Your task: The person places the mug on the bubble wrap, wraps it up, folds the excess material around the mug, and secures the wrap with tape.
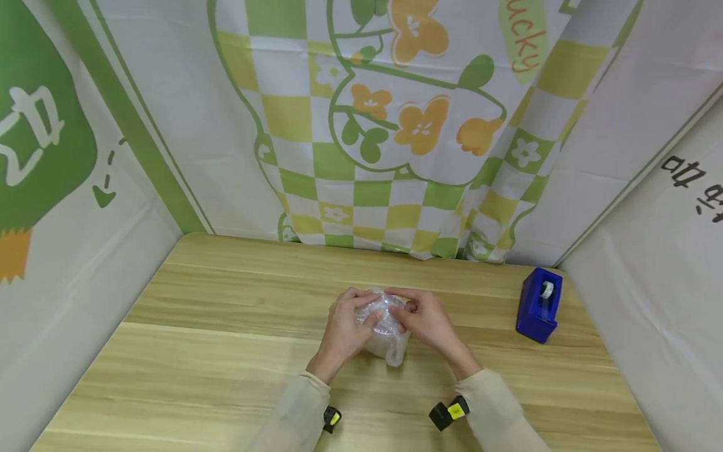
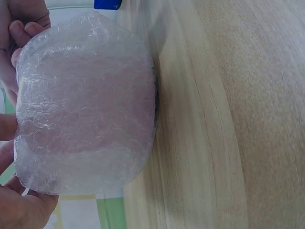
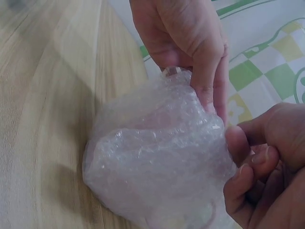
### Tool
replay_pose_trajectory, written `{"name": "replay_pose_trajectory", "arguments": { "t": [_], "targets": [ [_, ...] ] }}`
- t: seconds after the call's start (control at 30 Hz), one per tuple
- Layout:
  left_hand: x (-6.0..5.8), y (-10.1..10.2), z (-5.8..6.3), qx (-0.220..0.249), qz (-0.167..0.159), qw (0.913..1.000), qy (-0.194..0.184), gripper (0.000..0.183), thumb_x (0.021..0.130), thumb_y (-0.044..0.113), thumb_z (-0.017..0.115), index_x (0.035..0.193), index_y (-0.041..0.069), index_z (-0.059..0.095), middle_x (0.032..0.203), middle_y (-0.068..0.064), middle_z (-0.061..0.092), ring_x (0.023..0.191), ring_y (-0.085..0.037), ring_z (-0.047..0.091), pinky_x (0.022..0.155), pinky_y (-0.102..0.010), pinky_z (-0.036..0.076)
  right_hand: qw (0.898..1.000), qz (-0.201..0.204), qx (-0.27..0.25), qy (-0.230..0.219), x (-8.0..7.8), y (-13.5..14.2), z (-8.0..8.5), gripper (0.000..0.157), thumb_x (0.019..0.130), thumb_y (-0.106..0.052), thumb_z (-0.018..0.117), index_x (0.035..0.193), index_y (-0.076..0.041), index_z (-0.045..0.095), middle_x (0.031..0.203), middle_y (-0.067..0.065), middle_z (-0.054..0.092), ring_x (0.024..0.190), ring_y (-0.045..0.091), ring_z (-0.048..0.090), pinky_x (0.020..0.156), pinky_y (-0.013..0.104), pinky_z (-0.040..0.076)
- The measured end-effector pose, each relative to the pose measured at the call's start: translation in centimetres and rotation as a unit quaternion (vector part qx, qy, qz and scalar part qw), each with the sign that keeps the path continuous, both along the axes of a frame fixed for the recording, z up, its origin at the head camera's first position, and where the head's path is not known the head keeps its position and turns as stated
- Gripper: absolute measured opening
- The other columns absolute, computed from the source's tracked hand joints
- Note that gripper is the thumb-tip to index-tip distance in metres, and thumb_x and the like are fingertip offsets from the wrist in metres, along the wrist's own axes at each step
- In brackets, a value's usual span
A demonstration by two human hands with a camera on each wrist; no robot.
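A rounded bundle in clear bubble wrap (image 1: 384, 329) sits on the wooden table between both hands. Through the plastic in the left wrist view, a pale pinkish thing (image 2: 100, 105) shows dimly; its kind is hidden. My left hand (image 1: 346, 323) holds the bundle's left side, thumb and fingers spread over its top. From the other side my right hand (image 1: 426, 319) pinches the wrap near the top, thumb on the plastic and several fingers curled, as the right wrist view shows (image 3: 269, 164). A loose roll of wrap hangs at the bundle's near right corner.
A blue tape dispenser (image 1: 539, 307) with a small roll of tape stands at the table's right side. Printed cloth walls (image 1: 395, 207) border the back and both sides of the wooden table (image 1: 214, 351).
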State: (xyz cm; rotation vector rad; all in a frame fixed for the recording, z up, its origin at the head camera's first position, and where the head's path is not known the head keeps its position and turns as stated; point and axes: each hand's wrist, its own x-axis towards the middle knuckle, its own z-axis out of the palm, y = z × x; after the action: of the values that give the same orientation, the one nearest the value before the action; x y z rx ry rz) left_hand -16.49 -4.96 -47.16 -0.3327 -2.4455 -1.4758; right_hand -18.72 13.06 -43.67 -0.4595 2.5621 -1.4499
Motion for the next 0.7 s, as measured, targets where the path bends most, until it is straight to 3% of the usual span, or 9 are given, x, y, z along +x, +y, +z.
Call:
{"name": "replay_pose_trajectory", "arguments": {
  "t": [0.43,0.7],
  "targets": [
    [0.04,-0.03,0.11,0.002,0.002,1.0000,0.004,0.032,0.083,0.002,0.079,0.115,-0.001,0.075,0.118,-0.016,0.069,0.113,-0.038,0.061,0.101,-0.052,0.048,1.000,-0.022,0.013,-0.003,-0.20,-0.39,-0.20,0.039,0.091,-0.001,0.070,0.130,-0.004,0.068,0.049,-0.001,0.052,0.042,0.009,0.044,0.039,0.019,0.028],
    [0.10,0.08,0.09,0.002,0.003,1.0000,0.003,0.033,0.083,0.002,0.080,0.115,0.000,0.075,0.118,-0.017,0.068,0.113,-0.038,0.061,0.102,-0.052,0.047,0.999,0.015,0.040,0.007,-0.45,0.17,0.07,0.045,0.088,-0.001,0.072,0.133,0.000,0.065,0.053,-0.004,0.049,0.045,0.005,0.039,0.041,0.018,0.029]
  ]
}}
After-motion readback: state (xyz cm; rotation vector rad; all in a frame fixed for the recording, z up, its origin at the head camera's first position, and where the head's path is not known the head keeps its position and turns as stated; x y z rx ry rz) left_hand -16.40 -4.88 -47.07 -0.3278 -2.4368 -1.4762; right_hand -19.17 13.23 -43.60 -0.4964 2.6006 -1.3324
